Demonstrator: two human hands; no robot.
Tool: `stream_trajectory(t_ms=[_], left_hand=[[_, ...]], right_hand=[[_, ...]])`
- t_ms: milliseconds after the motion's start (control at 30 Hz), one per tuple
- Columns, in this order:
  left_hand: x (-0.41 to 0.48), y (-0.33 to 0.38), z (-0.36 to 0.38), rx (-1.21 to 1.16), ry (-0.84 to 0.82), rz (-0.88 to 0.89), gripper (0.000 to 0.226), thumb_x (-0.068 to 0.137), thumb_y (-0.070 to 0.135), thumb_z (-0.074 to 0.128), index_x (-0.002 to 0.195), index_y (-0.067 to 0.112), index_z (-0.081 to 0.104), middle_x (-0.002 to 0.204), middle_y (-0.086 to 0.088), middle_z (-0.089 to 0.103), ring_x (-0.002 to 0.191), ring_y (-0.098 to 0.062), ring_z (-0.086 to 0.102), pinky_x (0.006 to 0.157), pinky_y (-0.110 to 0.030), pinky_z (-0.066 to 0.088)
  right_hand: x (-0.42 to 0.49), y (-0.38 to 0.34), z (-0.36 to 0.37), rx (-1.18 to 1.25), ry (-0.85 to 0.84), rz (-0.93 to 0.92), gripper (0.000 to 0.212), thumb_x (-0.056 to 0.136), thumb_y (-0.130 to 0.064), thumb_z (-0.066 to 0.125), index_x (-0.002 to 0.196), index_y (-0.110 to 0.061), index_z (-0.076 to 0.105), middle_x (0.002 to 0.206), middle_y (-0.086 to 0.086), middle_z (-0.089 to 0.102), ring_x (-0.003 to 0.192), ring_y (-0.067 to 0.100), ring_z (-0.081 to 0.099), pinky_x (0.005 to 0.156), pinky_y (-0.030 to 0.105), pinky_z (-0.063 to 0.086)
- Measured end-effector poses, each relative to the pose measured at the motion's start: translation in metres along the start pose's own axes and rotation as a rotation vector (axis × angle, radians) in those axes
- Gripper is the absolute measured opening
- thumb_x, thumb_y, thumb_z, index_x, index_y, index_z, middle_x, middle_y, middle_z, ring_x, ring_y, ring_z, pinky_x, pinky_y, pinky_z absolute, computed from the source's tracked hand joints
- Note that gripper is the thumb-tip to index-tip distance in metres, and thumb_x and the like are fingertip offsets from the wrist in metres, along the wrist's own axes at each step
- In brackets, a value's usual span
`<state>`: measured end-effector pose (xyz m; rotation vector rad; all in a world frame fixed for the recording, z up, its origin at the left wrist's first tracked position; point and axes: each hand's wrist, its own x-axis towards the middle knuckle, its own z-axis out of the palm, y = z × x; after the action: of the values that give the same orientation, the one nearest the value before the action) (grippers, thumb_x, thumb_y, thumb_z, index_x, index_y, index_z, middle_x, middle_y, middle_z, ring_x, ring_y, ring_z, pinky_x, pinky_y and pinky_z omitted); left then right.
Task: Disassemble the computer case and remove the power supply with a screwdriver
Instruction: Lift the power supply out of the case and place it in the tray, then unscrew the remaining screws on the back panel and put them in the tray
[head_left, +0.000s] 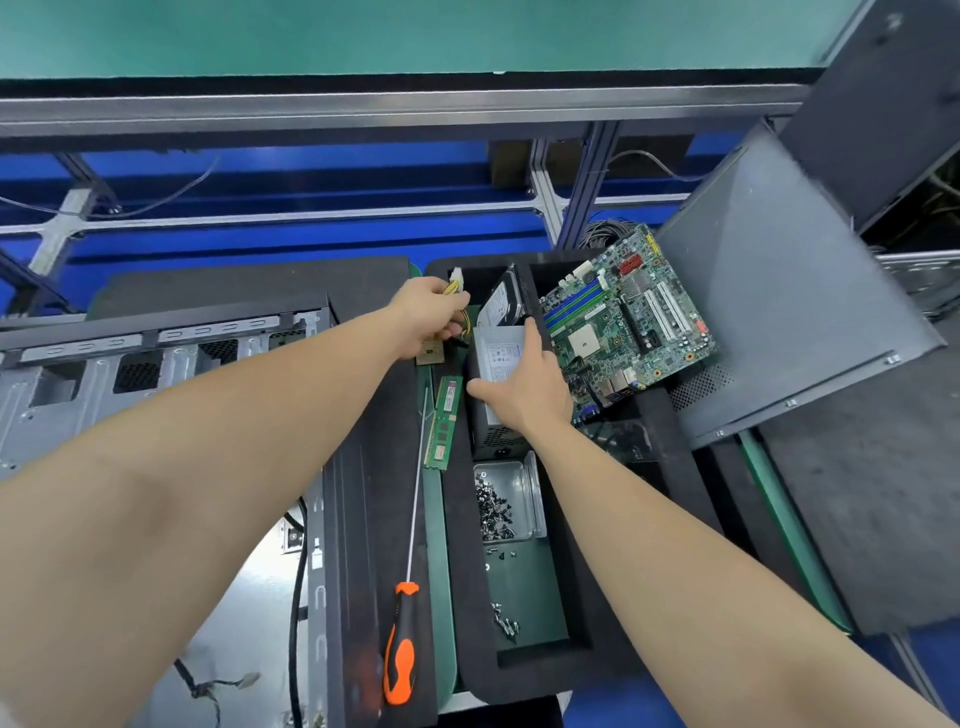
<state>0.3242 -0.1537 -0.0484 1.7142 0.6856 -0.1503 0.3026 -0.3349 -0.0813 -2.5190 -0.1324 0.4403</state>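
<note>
1. The power supply (498, 358), a grey metal box with a white label, sits in the far left compartment of the black foam tray (462, 597), outside the computer case (104, 374)
2. The right hand (524, 395) lies on top of it. The thumb presses the left side and the fingers curl over the right edge, so the box is clamped between them
3. The left hand (428, 312), above the far left rim of the tray, has its fingers closed around the cable bundle (456, 283). Yellow wires and a white plug stick out above them
4. A hard drive (501, 301) leans in the same compartment, just behind the power supply
5. A metal box (532, 493) with screws (493, 512) stands in the tray, on the near side of the power supply
6. A motherboard (623, 322) lies tilted over the far right part of the tray
7. A memory stick (444, 421) and a screwdriver (402, 639) with an orange and black handle lie just left of the tray
8. The open computer case is further to the left of the tray, and a grey side panel (779, 312) is to its right
</note>
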Motion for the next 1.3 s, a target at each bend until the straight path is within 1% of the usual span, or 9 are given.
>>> stream_trajectory(t_ms=[133, 300, 467, 633, 800, 933, 1100, 1167, 1300], left_hand=[[0.011, 0.009, 0.001, 0.056, 0.016, 0.137, 0.017, 0.099, 0.024, 0.064, 0.112, 0.014, 0.065, 0.102, -0.01, 0.069, 0.076, -0.015, 0.066, 0.074, -0.028, 0.057], [0.032, 0.018, 0.013, 0.111, -0.001, 0.074, 0.041, 0.094, 0.015, 0.063, 0.133, 0.017, 0.051, 0.117, -0.017, 0.067, 0.099, -0.028, 0.067, 0.097, -0.042, 0.054], [0.043, 0.011, 0.007, 0.052, 0.005, -0.054, 0.058, 0.092, -0.002, 0.05, 0.147, 0.012, 0.037, 0.096, -0.013, 0.057, 0.084, -0.022, 0.054, 0.079, -0.033, 0.046], [0.045, 0.01, 0.006, -0.079, 0.016, -0.116, 0.077, 0.1, -0.002, 0.041, 0.163, 0.028, 0.008, 0.104, -0.008, 0.058, 0.092, -0.021, 0.061, 0.064, -0.023, 0.045], [0.038, 0.001, 0.013, 0.342, -0.199, -0.09, 0.037, 0.098, -0.004, 0.042, 0.124, 0.021, 0.053, 0.108, -0.008, 0.045, 0.094, -0.02, 0.038, 0.071, -0.03, 0.036], [0.028, 0.004, 0.014, 0.696, -0.232, -0.006, 0.049, 0.102, 0.007, 0.043, 0.151, 0.011, 0.042, 0.115, -0.003, 0.045, 0.1, -0.022, 0.044, 0.08, -0.031, 0.046], [0.013, 0.004, 0.017, 0.804, -0.215, 0.057, 0.039, 0.099, 0.01, 0.044, 0.134, 0.003, 0.059, 0.12, -0.013, 0.057, 0.105, -0.03, 0.056, 0.099, -0.046, 0.051], [0.006, 0.002, 0.019, 0.769, -0.199, 0.076, 0.035, 0.097, 0.008, 0.041, 0.126, 0.001, 0.06, 0.124, -0.014, 0.054, 0.104, -0.03, 0.053, 0.091, -0.042, 0.05], [-0.023, -0.001, 0.021, 0.656, -0.216, 0.118, 0.003, 0.097, 0.013, 0.049, 0.096, 0.016, 0.049, 0.1, -0.009, 0.044, 0.088, -0.021, 0.038, 0.075, -0.034, 0.031]], right_hand=[[-0.006, 0.0, 0.002, -0.032, 0.002, 0.0, 0.125, 0.074, -0.058, 0.083, 0.168, -0.036, 0.003, 0.145, 0.008, 0.048, 0.117, 0.039, 0.061, 0.082, 0.042, 0.045], [-0.005, 0.002, 0.002, -0.019, -0.009, 0.011, 0.125, 0.077, -0.058, 0.083, 0.168, -0.037, 0.001, 0.145, 0.008, 0.048, 0.119, 0.037, 0.061, 0.083, 0.043, 0.047], [-0.009, 0.002, 0.0, -0.035, -0.04, 0.005, 0.133, 0.074, -0.078, 0.077, 0.168, -0.039, -0.007, 0.148, 0.008, 0.045, 0.125, 0.034, 0.058, 0.08, 0.043, 0.044], [-0.01, 0.003, -0.002, -0.033, -0.062, -0.001, 0.133, 0.075, -0.084, 0.073, 0.167, -0.039, -0.011, 0.153, 0.01, 0.042, 0.128, 0.034, 0.057, 0.082, 0.045, 0.049], [-0.015, 0.004, -0.005, 0.016, -0.076, 0.005, 0.131, 0.075, -0.081, 0.075, 0.167, -0.042, -0.009, 0.153, 0.009, 0.04, 0.134, 0.034, 0.053, 0.097, 0.052, 0.053], [-0.019, 0.002, -0.006, 0.042, -0.071, 0.003, 0.127, 0.078, -0.076, 0.077, 0.168, -0.04, -0.005, 0.152, 0.01, 0.038, 0.134, 0.034, 0.052, 0.102, 0.053, 0.052], [-0.026, -0.003, -0.008, 0.058, -0.013, -0.01, 0.096, 0.09, -0.062, 0.074, 0.164, -0.025, 0.026, 0.153, 0.012, 0.036, 0.13, 0.037, 0.052, 0.103, 0.052, 0.052], [-0.029, -0.006, -0.008, 0.048, 0.058, -0.022, 0.07, 0.098, -0.05, 0.069, 0.155, -0.018, 0.044, 0.152, 0.011, 0.039, 0.131, 0.034, 0.052, 0.104, 0.049, 0.051], [-0.039, -0.02, -0.011, 0.06, 0.181, -0.055, 0.036, 0.105, -0.032, 0.059, 0.137, -0.016, 0.066, 0.145, 0.009, 0.052, 0.129, 0.03, 0.055, 0.103, 0.045, 0.051]])
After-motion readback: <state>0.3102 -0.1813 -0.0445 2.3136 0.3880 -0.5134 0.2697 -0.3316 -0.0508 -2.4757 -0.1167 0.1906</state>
